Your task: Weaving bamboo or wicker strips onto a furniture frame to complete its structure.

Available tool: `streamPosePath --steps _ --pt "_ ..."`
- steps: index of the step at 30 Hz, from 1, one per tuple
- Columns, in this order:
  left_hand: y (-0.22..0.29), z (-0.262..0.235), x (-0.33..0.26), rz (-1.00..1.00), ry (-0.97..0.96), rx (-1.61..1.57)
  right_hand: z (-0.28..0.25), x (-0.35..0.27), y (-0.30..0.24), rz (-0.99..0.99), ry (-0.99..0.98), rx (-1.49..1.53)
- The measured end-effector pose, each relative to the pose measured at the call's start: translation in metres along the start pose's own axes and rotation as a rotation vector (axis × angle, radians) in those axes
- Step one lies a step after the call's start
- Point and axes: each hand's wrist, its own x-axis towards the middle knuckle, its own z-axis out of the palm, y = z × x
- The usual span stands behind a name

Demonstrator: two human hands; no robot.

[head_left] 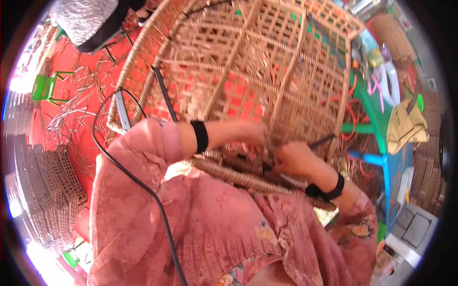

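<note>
A large woven rattan frame (pixel 248 62) with an open lattice leans toward me and fills the middle of the view. My left hand (pixel 250 136) reaches across its lower woven rim (pixel 229 172), fingers curled on the weave. My right hand (pixel 293 159) is closed on a thin dark tool (pixel 320 141) at the same rim, close beside the left hand. Both wrists wear black bands, and pink sleeves cover my arms.
A black cable (pixel 138 183) runs over my left shoulder and down my front. Loose cane strips litter the red floor (pixel 76 100), beside a green stool (pixel 45 88). Grey woven baskets (pixel 52 176) are stacked at left. Another person's grey garment (pixel 86 19) is at top left. A blue table (pixel 393 167) stands right.
</note>
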Motion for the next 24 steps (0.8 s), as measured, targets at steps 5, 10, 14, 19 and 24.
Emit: streamPosePath --steps 5,10,14,19,24 --pt "-0.026 -0.007 0.026 0.057 0.016 -0.023 0.007 -0.008 -0.01 -0.108 0.157 0.035" --pt "-0.013 -0.006 0.014 0.038 0.022 -0.036 0.01 -0.008 -0.01 -0.183 0.142 -0.05" --pt "-0.01 -0.008 0.011 0.059 0.019 -0.115 -0.006 -0.015 -0.008 -0.062 0.108 -0.199" --pt "-0.008 -0.01 0.008 0.02 0.024 -0.108 -0.016 -0.024 0.001 0.184 0.448 -0.329" --pt "-0.008 -0.007 0.007 0.0 0.063 -0.054 -0.021 -0.022 0.033 0.385 0.723 -0.411"
